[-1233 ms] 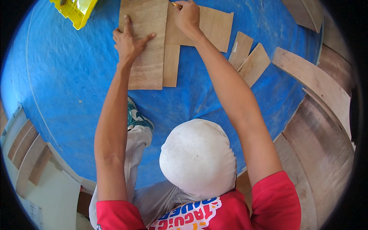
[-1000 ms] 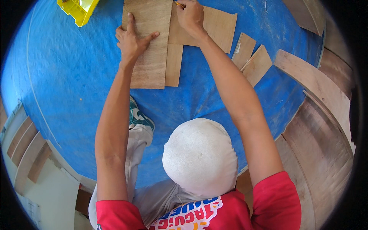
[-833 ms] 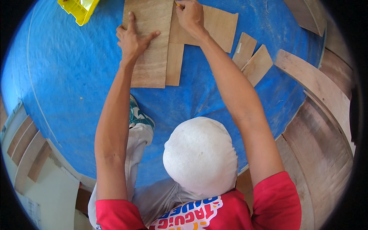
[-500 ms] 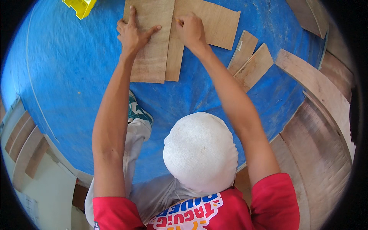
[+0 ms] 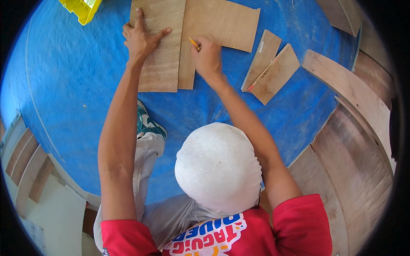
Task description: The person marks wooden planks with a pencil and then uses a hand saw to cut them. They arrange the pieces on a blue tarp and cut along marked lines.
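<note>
The plywood sheet (image 5: 160,51) lies flat on the blue bench (image 5: 64,98), overlapping a second sheet (image 5: 222,25) beside it. The left hand (image 5: 141,36) presses it down, fingers spread. The right hand (image 5: 208,57) pinches a yellow pencil (image 5: 194,43), tip on the second sheet.

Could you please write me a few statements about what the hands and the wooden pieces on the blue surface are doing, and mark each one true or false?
1. The left hand lies flat on a plywood panel. True.
2. The right hand holds a pair of scissors. False: it holds a yellow pencil, tip on the L-shaped wooden board.
3. A yellow plastic bin sits at the upper left edge of the blue surface. True.
4. The two small wooden offcuts lie under the left hand. False: they lie to the right of the right hand, untouched.
5. Both hands are empty. False: only the left is.
</note>
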Action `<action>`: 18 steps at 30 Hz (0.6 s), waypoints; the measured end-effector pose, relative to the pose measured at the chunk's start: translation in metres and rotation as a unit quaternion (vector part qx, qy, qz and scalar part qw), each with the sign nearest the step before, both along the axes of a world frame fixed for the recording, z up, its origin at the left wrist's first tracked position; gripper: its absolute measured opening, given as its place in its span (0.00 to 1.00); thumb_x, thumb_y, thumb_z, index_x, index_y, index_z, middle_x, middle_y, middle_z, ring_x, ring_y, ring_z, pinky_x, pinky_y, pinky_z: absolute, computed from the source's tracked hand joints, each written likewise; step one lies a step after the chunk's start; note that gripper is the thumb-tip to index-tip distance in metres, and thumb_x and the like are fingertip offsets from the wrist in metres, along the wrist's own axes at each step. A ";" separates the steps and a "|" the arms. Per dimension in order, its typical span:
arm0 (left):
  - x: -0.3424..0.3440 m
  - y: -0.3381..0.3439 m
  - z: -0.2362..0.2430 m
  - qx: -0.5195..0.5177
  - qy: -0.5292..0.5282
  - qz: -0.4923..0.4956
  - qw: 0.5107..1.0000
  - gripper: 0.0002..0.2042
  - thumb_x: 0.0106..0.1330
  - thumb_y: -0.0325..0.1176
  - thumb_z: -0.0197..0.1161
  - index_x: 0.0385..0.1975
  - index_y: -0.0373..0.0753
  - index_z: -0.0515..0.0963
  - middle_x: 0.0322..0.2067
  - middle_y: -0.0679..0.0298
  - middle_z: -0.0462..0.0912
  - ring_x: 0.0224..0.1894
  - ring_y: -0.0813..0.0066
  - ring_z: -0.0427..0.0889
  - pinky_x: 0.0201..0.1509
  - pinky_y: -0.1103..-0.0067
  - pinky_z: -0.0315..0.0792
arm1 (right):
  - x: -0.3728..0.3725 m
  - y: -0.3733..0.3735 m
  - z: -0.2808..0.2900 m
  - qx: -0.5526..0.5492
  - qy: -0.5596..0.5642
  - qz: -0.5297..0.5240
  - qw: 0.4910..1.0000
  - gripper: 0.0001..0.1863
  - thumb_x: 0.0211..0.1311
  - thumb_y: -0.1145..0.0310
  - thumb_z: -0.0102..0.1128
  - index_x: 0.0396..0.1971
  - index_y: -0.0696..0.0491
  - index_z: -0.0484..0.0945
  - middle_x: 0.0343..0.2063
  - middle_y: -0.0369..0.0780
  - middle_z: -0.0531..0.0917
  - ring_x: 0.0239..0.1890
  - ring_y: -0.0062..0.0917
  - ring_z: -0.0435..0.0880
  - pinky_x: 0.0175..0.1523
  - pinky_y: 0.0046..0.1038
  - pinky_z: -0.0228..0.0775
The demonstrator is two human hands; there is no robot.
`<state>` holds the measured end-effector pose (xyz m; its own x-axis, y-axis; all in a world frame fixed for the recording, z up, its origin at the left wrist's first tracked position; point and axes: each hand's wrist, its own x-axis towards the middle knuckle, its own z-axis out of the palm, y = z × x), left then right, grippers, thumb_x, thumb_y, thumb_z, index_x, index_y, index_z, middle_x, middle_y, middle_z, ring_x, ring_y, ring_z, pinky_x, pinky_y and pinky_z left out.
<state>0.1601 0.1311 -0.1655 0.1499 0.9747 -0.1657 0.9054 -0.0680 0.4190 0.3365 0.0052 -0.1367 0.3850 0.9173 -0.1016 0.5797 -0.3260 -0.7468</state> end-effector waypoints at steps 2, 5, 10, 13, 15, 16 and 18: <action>0.000 0.000 0.000 -0.013 -0.012 0.003 1.000 0.62 0.44 0.69 0.81 0.80 0.53 0.56 0.64 0.37 0.61 0.69 0.37 0.61 0.68 0.48 0.63 | 0.015 0.018 0.000 0.013 -0.012 -0.015 1.000 0.07 0.58 0.71 0.67 0.34 0.57 0.88 0.34 0.52 0.84 0.38 0.49 0.85 0.45 0.46 0.77; 0.000 0.001 0.001 -0.018 -0.023 0.012 0.999 0.61 0.44 0.68 0.81 0.80 0.53 0.56 0.65 0.36 0.60 0.70 0.37 0.60 0.68 0.47 0.63 | 0.036 0.058 -0.003 0.048 -0.016 -0.006 0.999 0.08 0.57 0.69 0.68 0.34 0.57 0.90 0.32 0.52 0.84 0.38 0.49 0.85 0.45 0.45 0.77; 0.001 0.000 0.002 -0.013 -0.021 0.012 1.000 0.60 0.44 0.68 0.81 0.79 0.55 0.58 0.65 0.37 0.62 0.70 0.39 0.62 0.69 0.50 0.64 | 0.061 0.122 -0.010 0.023 -0.063 0.084 0.994 0.08 0.60 0.75 0.59 0.23 0.60 0.83 0.25 0.57 0.82 0.31 0.57 0.82 0.42 0.47 0.76; 0.000 -0.001 0.001 0.000 -0.012 0.010 1.000 0.60 0.44 0.68 0.81 0.79 0.55 0.58 0.65 0.39 0.63 0.70 0.40 0.63 0.70 0.52 0.64 | 0.061 0.144 -0.025 0.175 -0.039 0.064 0.982 0.08 0.59 0.73 0.60 0.25 0.59 0.85 0.26 0.57 0.82 0.31 0.55 0.83 0.36 0.46 0.75; -0.001 -0.001 0.000 0.003 -0.005 0.008 1.000 0.60 0.44 0.68 0.81 0.79 0.54 0.58 0.65 0.39 0.63 0.70 0.40 0.63 0.70 0.51 0.64 | 0.068 0.153 -0.035 0.147 -0.044 0.087 0.984 0.08 0.62 0.70 0.63 0.31 0.58 0.88 0.29 0.55 0.86 0.34 0.51 0.86 0.39 0.45 0.77; -0.001 0.000 0.001 0.001 -0.001 0.005 1.000 0.60 0.44 0.68 0.81 0.79 0.54 0.58 0.65 0.40 0.63 0.70 0.40 0.63 0.70 0.51 0.64 | 0.069 0.157 -0.040 0.161 -0.035 0.087 0.982 0.09 0.62 0.69 0.63 0.32 0.58 0.88 0.30 0.55 0.87 0.35 0.50 0.87 0.40 0.44 0.77; -0.001 0.000 0.004 -0.002 0.000 0.006 1.000 0.60 0.44 0.68 0.81 0.79 0.53 0.58 0.65 0.40 0.63 0.69 0.41 0.64 0.70 0.51 0.65 | 0.073 0.160 -0.049 0.130 -0.016 0.093 0.987 0.10 0.64 0.67 0.65 0.36 0.57 0.89 0.33 0.53 0.89 0.37 0.47 0.89 0.43 0.42 0.79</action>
<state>0.1595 0.1314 -0.1617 0.1387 0.9757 -0.1694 0.9061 -0.0560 0.4194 0.4094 0.1647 -0.1858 0.2065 0.9659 0.1560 0.6355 -0.0112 -0.7720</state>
